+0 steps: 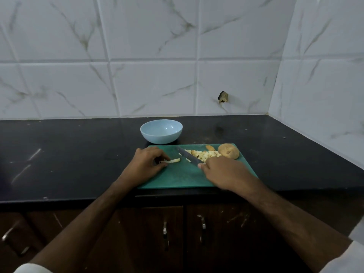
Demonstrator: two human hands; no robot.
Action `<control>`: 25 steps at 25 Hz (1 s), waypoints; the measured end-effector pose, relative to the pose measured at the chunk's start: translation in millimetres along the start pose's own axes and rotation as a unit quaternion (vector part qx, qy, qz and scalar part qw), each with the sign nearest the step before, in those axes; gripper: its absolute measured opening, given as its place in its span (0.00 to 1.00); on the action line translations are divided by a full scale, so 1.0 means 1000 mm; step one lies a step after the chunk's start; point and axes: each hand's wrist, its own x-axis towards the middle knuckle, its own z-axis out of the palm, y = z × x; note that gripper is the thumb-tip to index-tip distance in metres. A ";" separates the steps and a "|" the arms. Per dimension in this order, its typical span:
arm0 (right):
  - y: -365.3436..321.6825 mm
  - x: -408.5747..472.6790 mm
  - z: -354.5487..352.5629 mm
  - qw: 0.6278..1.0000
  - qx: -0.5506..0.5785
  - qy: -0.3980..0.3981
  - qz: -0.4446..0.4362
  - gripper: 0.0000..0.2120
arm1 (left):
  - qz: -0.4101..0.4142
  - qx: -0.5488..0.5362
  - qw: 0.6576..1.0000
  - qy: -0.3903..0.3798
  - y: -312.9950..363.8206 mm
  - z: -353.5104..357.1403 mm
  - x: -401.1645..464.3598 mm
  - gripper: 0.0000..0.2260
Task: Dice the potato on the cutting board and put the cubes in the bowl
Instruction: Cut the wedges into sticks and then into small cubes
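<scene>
A green cutting board (183,178) lies on the black counter. My left hand (146,163) pinches a pale potato strip (174,160) flat on the board. My right hand (226,172) grips a knife (189,156) whose blade points up and left, between the strip and a pile of potato cubes (204,154). Two small cut bits lie beside the blade. An uncut potato chunk (228,151) with its skin sits at the board's far right corner. A light blue bowl (161,131) stands just behind the board; nothing shows inside it.
The black counter (69,158) stretches to both sides, with white marble tiles behind and a tiled wall at the right. A slice of potato peel (210,147) lies at the board's back edge. Brown cabinet doors with metal handles (165,228) sit below the counter.
</scene>
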 end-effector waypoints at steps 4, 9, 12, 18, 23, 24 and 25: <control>-0.002 -0.009 0.005 1.000 -0.011 -0.016 -0.009 0.20 | 0.010 0.006 1.000 -0.005 0.003 0.002 -0.002 0.06; -0.008 -0.021 0.013 0.999 -0.042 -0.014 -0.015 0.21 | 0.019 0.011 1.000 -0.005 0.006 -0.001 -0.002 0.05; -0.011 -0.024 0.006 0.996 -0.086 0.028 -0.025 0.22 | 0.023 0.010 1.000 -0.001 0.007 -0.001 -0.003 0.06; -0.015 -0.027 0.006 0.999 -0.034 0.004 -0.027 0.19 | 0.034 0.008 0.999 0.008 0.018 -0.007 -0.005 0.06; -0.020 -0.030 0.013 0.995 -0.087 0.020 -0.049 0.20 | 0.031 0.001 0.999 0.008 0.014 -0.006 -0.005 0.04; -0.020 -0.029 0.013 0.994 -0.095 0.026 -0.051 0.20 | 0.034 -0.003 0.999 0.012 0.013 -0.005 -0.005 0.04; -0.020 -0.029 0.012 0.993 -0.102 0.033 -0.050 0.20 | 0.035 -0.008 0.999 0.015 0.012 -0.005 -0.004 0.04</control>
